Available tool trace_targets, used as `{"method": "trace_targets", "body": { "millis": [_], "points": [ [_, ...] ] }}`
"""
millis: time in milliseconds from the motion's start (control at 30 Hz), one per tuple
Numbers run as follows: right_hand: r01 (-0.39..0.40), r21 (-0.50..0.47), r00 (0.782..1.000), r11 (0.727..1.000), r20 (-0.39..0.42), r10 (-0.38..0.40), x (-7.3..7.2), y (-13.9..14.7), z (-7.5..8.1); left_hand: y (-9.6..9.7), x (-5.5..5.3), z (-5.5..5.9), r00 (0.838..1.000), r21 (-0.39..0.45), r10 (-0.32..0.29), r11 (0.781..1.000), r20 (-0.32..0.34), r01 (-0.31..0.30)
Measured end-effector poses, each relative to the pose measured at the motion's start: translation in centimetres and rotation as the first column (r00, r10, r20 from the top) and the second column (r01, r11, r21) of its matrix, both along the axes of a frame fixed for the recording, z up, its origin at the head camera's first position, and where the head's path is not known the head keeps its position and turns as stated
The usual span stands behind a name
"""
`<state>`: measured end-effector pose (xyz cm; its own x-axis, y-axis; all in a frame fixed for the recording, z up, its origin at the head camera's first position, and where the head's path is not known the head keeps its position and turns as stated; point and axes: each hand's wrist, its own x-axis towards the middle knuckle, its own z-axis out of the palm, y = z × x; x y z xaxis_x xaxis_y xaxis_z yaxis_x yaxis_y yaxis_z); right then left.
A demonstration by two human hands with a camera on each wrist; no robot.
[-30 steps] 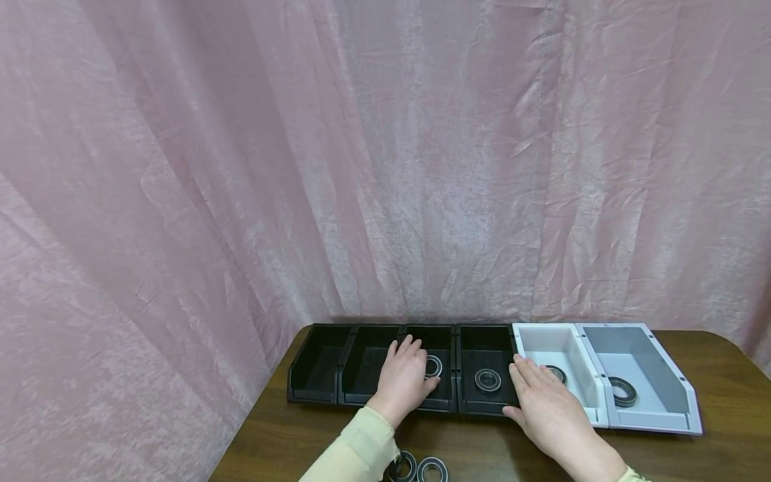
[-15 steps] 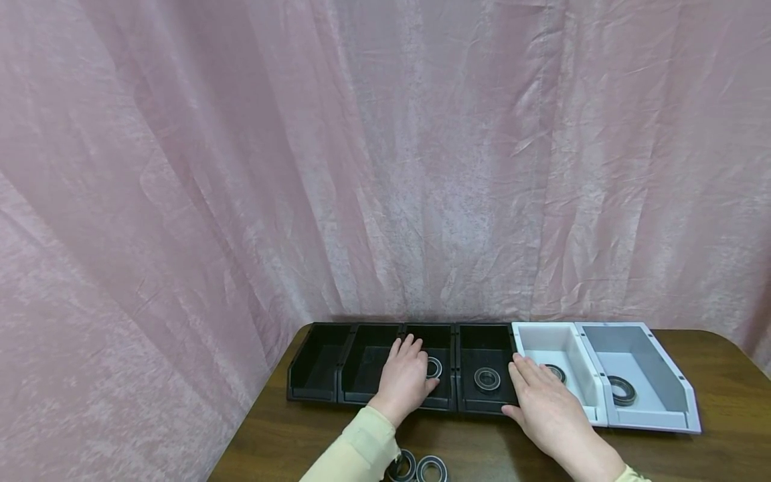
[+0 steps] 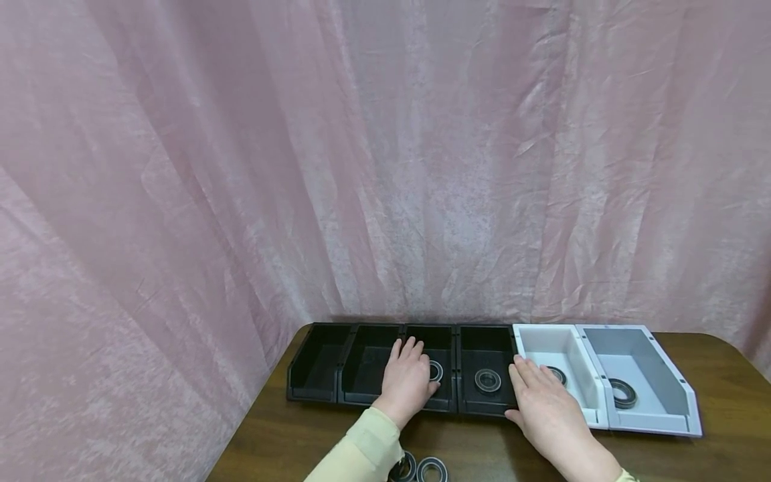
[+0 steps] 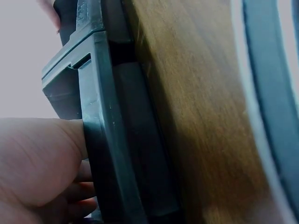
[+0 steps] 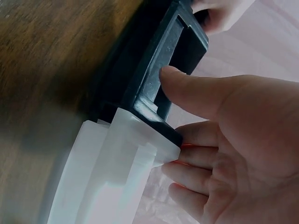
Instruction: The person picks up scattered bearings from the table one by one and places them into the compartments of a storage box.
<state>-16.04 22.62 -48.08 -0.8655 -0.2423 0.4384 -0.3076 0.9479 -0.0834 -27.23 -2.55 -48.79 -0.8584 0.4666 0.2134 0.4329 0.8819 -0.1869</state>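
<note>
In the head view a row of bins stands on the table. My left hand [image 3: 405, 385] rests over the third black bin [image 3: 442, 341] from the left, beside a metal bearing [image 3: 440, 372], part of which it hides. Its fingers reach forward along the bin's left wall. My right hand [image 3: 547, 405] lies across the border of the fourth black bin [image 3: 484, 345] and the white bin [image 3: 593, 395]. In the right wrist view its thumb touches the black bin's front edge, with relaxed fingers at the corner. Neither hand holds a bearing. One bearing [image 3: 488, 389] lies in the fourth bin, another [image 3: 561, 373] in the white bin.
At the right end a grey bin [image 3: 653, 395] holds a dark bearing [image 3: 629, 395]. Two bearings [image 3: 432, 460] lie on the wooden table [image 3: 482, 448] near the left sleeve [image 3: 367, 445]. Two more black bins [image 3: 319, 361] stand at the left end. A pink curtain [image 3: 385, 167] hangs behind.
</note>
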Motion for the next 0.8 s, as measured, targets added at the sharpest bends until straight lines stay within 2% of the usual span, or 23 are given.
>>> {"method": "trace_targets", "body": {
  "millis": [400, 600, 800],
  "points": [
    [-0.009, -0.008, 0.999, 1.000, 0.049, 0.009, -0.05, 0.16, 0.24, 0.14, 0.20, 0.05, 1.000, -0.052, 0.016, 0.999, 0.017, -0.015],
    [0.000, -0.008, 0.999, 1.000, 0.034, 0.001, -0.02, 0.17, 0.21, 0.50, 0.23, 0.22, 1.000, -0.100, 0.017, 0.995, -0.004, -0.017],
    [-0.012, -0.008, 1.000, 1.000, 0.027, 0.012, -0.16, 0.13, 0.40, 0.56, 0.14, 0.40, 1.000, -0.110, 0.030, 0.994, 0.000, -0.030]
  ]
}}
